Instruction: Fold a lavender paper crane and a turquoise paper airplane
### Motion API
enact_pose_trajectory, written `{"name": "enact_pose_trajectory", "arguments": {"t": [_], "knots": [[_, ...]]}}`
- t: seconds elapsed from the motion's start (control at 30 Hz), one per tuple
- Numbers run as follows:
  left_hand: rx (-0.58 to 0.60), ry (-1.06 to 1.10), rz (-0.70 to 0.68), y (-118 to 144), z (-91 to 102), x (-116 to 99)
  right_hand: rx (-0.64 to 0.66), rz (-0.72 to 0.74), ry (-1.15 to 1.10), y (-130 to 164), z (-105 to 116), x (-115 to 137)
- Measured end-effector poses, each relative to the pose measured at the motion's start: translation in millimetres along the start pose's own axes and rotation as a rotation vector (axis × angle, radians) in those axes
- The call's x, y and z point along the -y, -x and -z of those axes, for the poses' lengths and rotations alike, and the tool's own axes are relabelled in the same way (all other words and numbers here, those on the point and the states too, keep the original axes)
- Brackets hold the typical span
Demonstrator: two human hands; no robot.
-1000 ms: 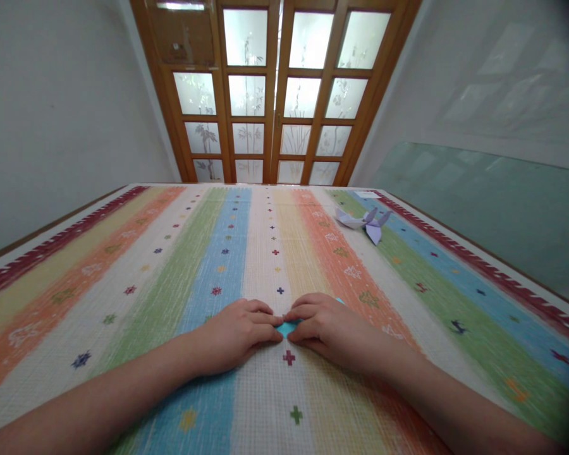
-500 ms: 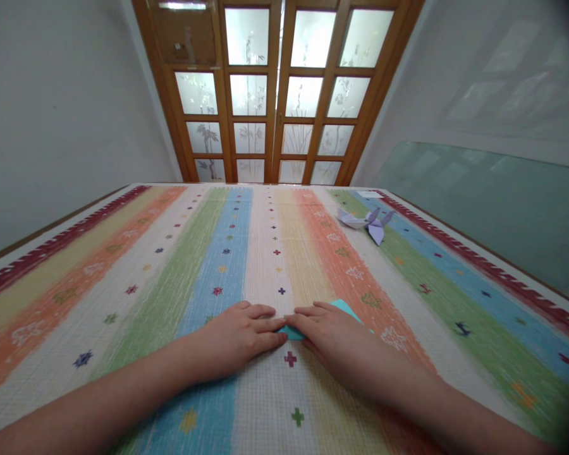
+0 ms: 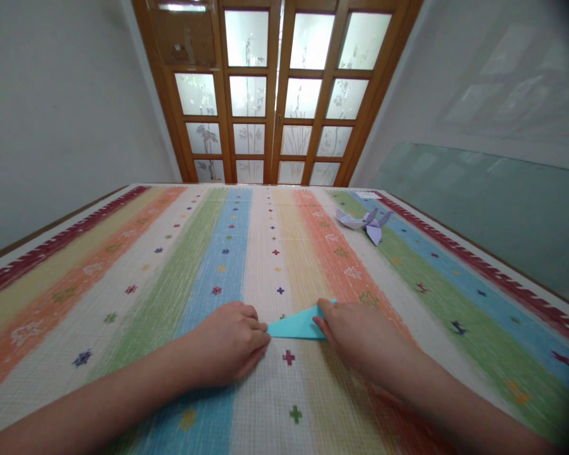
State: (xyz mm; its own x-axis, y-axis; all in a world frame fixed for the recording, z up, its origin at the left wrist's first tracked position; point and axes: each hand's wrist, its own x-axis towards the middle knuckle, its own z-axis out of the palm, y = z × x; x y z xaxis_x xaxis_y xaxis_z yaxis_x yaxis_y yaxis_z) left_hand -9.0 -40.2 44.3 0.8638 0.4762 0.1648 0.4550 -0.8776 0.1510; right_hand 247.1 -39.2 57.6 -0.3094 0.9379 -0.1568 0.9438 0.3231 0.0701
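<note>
A turquoise piece of folded paper (image 3: 296, 325) lies between my hands on the striped tablecloth (image 3: 265, 404). Its narrow, pointed end is pinched by the closed fingers of my left hand (image 3: 234, 341). My right hand (image 3: 355, 335) grips the wider end, thumb and fingers closed over it. That hand hides the paper's right part. Farther off to the right sit folded lilac paper pieces (image 3: 373, 229), beyond the reach of both hands where they are.
A small white slip (image 3: 367, 195) lies near the table's far right corner. Walls flank the table left and right, with a greenish glass panel (image 3: 483, 208) along the right. Wooden doors with frosted panes (image 3: 249, 98) stand behind the far edge.
My hands have moved apart, the left one slightly leftward and its fingers curling into a pinch. The right hand has shifted right, uncovering more of the turquoise paper.
</note>
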Motion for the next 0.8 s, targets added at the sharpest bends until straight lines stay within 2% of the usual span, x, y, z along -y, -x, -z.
{"name": "enact_pose_trajectory", "arguments": {"t": [0.13, 0.33, 0.43, 0.57, 0.63, 0.8], "knots": [[0.127, -0.087, 0.081, 2, 6.5, -3, -0.017, -0.027, 0.061, 0, 0, 3], [0.213, -0.182, 0.122, 7, 10.8, -8, -0.011, -0.069, 0.120, 2, 5, 2], [0.232, -0.190, 0.139, 10, 12.9, -10, -0.036, -0.031, 0.140, 1, 2, -5], [0.228, -0.203, 0.171, 14, 15.4, -11, -0.122, 0.037, 0.107, -3, -4, -19], [0.209, -0.202, 0.161, 16, 13.6, -10, -0.125, 0.050, 0.062, -4, -5, -26], [0.077, -0.246, 0.146, 13, -2.5, 0, -0.093, 0.061, 0.022, -4, -2, -35]]}}
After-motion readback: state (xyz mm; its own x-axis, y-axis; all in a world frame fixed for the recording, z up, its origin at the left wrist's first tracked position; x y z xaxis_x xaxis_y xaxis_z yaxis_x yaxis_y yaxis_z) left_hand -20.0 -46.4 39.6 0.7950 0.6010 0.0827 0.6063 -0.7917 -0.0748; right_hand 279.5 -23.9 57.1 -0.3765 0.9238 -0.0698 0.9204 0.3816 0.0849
